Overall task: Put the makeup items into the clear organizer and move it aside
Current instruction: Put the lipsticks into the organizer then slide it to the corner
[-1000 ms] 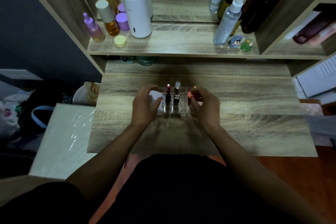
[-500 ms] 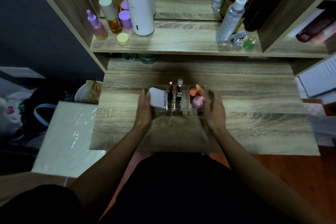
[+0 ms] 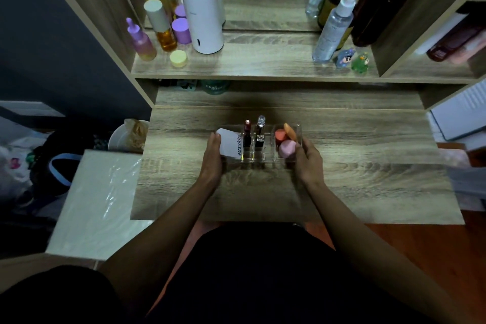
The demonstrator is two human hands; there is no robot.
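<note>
A clear organizer (image 3: 265,151) stands in the middle of the wooden desk (image 3: 355,166). Inside it are a white tube (image 3: 231,143) at the left, a dark red lipstick (image 3: 247,134) and a clear-capped lipstick (image 3: 260,131) upright in the middle, and an orange sponge (image 3: 289,131), a coral sponge (image 3: 279,135) and a pink sponge (image 3: 286,148) at the right. My left hand (image 3: 211,158) presses flat against the organizer's left end. My right hand (image 3: 309,158) grips its right end, fingers by the pink sponge.
The shelf above carries a white cylinder device (image 3: 202,16), purple and amber bottles (image 3: 163,31) at left, a spray bottle (image 3: 332,25) and two small figurines (image 3: 352,59) at right. A white box (image 3: 97,200) sits left of the desk. A mirror stands behind.
Both hands have come off the items inside and now clasp the two ends of the organizer. The sponges, hidden by my right hand a second ago, show in the right compartment.
</note>
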